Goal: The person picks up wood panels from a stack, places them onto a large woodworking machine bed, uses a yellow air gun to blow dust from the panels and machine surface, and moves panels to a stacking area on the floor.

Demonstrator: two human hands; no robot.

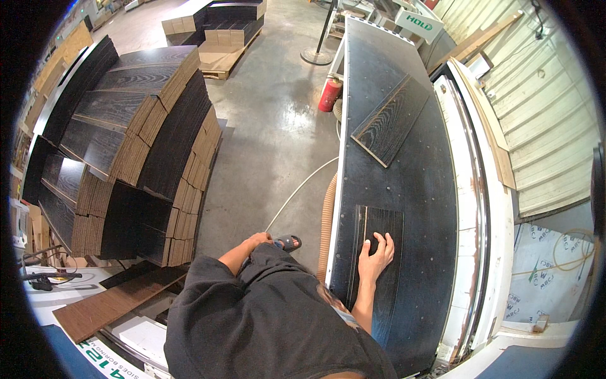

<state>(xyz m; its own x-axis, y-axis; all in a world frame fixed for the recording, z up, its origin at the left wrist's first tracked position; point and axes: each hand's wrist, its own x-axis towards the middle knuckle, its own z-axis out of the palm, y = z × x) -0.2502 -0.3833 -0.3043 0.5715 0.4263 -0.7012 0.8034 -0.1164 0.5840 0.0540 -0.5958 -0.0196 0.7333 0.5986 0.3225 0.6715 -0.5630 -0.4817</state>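
Observation:
My right hand (pixel 377 254) is over a dark wood-grain panel (pixel 384 221) on the black table, fingers bent and spread with nothing between them. Whether the fingertips touch the panel I cannot tell. Farther up the table another dark wood-grain panel (pixel 392 120) lies at a slant, showing a paler edge. My left hand (pixel 257 239) is down by my left thigh, away from the panels; its fingers are too small and turned to make out.
To my left stand tall stacks of dark panels (pixel 123 132). The black table (pixel 429 208) runs along my right, with a white rail beyond. A red fire extinguisher (pixel 330 95), a corrugated hose (pixel 329 215) and a thin pale hose (pixel 303 189) are beside the table.

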